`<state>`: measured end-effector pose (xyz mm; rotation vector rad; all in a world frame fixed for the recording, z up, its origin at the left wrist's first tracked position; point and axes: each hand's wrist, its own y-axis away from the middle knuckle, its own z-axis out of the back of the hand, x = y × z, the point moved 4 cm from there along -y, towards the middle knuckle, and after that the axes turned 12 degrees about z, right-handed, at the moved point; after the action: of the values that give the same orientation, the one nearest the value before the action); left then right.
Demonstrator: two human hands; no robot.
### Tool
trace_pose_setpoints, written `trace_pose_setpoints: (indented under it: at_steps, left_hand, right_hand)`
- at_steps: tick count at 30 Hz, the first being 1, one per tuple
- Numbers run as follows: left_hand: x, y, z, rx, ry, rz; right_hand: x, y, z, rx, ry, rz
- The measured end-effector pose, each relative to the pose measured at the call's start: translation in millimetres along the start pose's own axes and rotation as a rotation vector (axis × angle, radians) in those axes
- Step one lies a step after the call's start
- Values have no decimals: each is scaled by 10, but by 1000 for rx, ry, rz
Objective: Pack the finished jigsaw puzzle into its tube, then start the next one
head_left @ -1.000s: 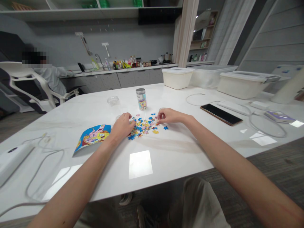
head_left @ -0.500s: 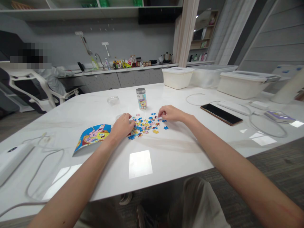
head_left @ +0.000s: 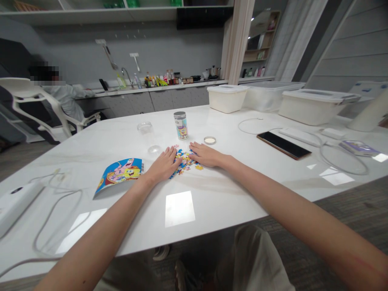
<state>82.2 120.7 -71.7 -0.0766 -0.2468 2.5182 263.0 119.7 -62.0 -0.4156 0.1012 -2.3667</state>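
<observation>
A loose pile of colourful jigsaw puzzle pieces [head_left: 185,161] lies on the white table between my two hands. My left hand [head_left: 165,163] rests flat at the pile's left side, fingers stretched out and partly over the pieces. On the right side my right hand [head_left: 206,154] also lies flat, its fingertips on the pile and hiding some pieces. Behind the pile stands a printed can with a metal lid [head_left: 181,126]. A round silver-rimmed lid [head_left: 209,140] sits beyond my right hand. Left of my left hand is a curled cartoon picture sheet [head_left: 119,173].
A clear plastic jar [head_left: 146,131] is behind my left hand. A black-screened phone [head_left: 283,144] and white cables lie at the right. Plastic bins [head_left: 227,99] line the back right. A white power strip [head_left: 20,206] is at the left; a person [head_left: 65,99] sits beyond the table.
My right hand has moved left onto the pile and flattened, uncovering the round lid. My left hand has flattened against the pile. The pieces are gathered closer together.
</observation>
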Motion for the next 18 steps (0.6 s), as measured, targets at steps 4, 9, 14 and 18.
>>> trace_pose_setpoints:
  at_steps: [4, 9, 14, 18]
  left_hand:
    - [-131, -25, -24, -2, 35, -31]
    - [-308, -23, 52, 42, 60, -81]
    - [-263, -27, 80, 67, 63, -33]
    - [-122, -37, 71, 78, 52, -2]
  right_hand:
    - [54, -47, -59, 27, -94, 50]
    - [114, -63, -87, 81, -180, 93]
    - [64, -34, -75, 91, -123, 110]
    - [-44, 12, -34, 90, -38, 39]
